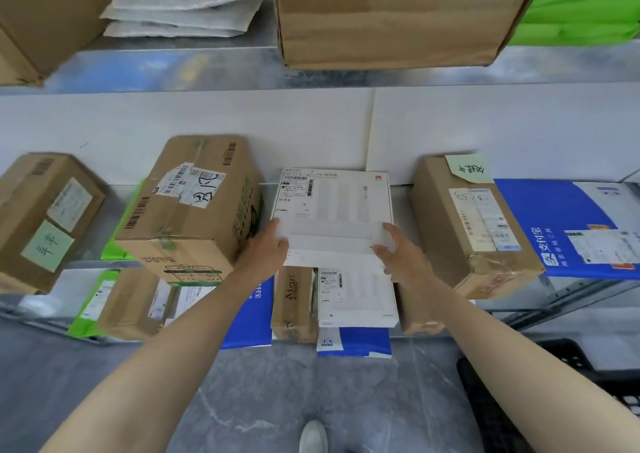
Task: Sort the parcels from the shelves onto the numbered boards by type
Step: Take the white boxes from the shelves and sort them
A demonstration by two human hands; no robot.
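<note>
We hold the flat white box (334, 210) on the middle shelf (588, 284), between a big brown carton (194, 210) and a smaller brown parcel (467, 224). Its long axis runs front to back. The label end points toward the shelf's back wall, and the near end juts over the front edge. Our left hand (265, 248) grips the near left corner and our right hand (403, 253) the near right corner. Thumbs lie on top; the other fingers curl round the edges, partly hidden.

Bright, even light, soft shadows only; glare streaks the metal shelf edge (145, 71), the upper carton (398, 12) blurs, and the frame bows at its borders.
</note>
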